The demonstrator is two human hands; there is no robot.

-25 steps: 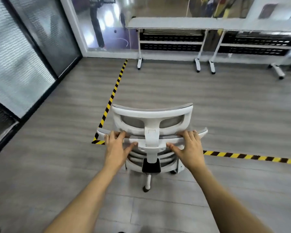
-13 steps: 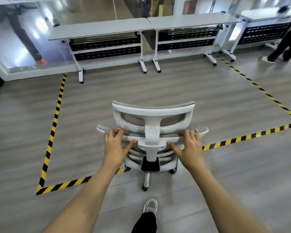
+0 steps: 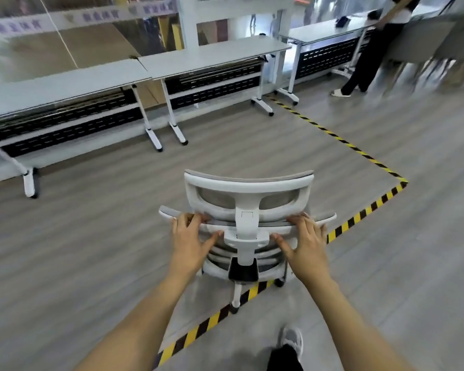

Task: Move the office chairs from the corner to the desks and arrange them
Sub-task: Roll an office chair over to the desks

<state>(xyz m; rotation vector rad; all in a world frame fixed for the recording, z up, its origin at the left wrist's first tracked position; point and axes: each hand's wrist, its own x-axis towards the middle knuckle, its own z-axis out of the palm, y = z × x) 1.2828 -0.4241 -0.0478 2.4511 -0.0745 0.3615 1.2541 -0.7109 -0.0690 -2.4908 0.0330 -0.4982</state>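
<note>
Chair [image 3: 248, 207]: glossy white plastic frame w/ grey mesh cloth. Floor [image 3: 97, 250]: matt grey wood-look planks. Worktop [image 3: 212, 53]: smooth pale laminate, white metal legs.

The chair [image 3: 248, 207] is showing a white frame with grey mesh. Yellow-and-black striped tape [image 3: 359, 219] is edging the grey plank floor [image 3: 91, 250] toward 3 o'clock.

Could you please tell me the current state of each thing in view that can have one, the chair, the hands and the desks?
Office chair: upright, on its casters, straddling the floor tape, back toward the camera.
Left hand: grip closed on the chair's backrest top edge.
Right hand: grip closed on the same edge, other side.
Desks: standing in a row, no chairs at them.
Floor tape: flat, striped yellow and black.
</note>
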